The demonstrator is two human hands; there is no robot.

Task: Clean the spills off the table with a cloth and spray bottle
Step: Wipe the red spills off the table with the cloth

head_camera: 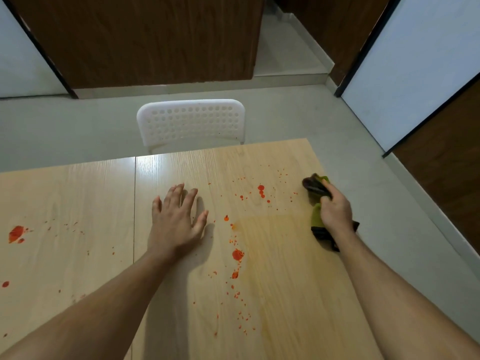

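Your left hand (176, 222) flat on the pale wooden worktop (285, 294), fingers straight and spread, your right hand (335, 211) near the right edge, fingers curled tight round a green and dark cloth (317, 216), red spills (237, 254) spattered between them, white chair (191, 123) beyond

Spills (237, 254) on the table (78, 203) between both hands, cloth (317, 219) at right edge, chair (191, 124) behind.
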